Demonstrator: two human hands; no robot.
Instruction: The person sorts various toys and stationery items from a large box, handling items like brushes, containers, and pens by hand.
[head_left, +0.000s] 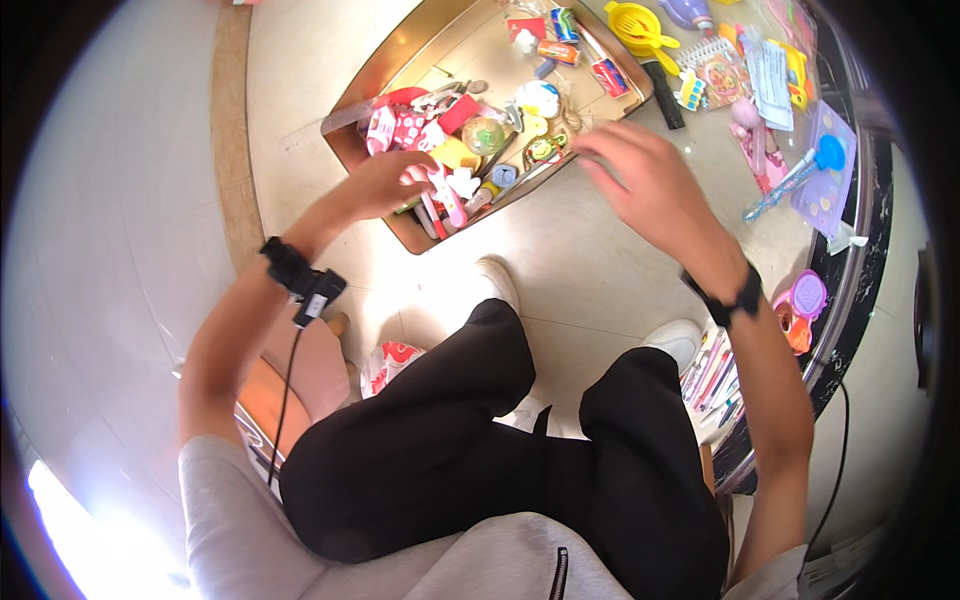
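My left hand (394, 184) reaches over the near left corner of a shallow gold-coloured box (637, 82) on the floor. Its fingertips meet a pink and white plastic piece (448, 196); whether they grip it is unclear. Around it lie a red block (458, 113), a clear ball with green inside (484, 136), a yellow piece (455, 154) and a small blue block (504, 175). Just off the box's right edge, my right hand (645, 180) is slightly blurred, thumb and fingers apart, nothing visible between them. A green toy figure (544, 149) is nearest to it inside the box.
Miniature drink cans (564, 25) lie at the box's far end. On the floor to the right are a yellow toy pan (628, 26), a spiral notebook (716, 71) and a purple translucent sheet (825, 169). Pens (709, 379) lie beside my right shoe (675, 343); a plastic bag (390, 366) is at left.
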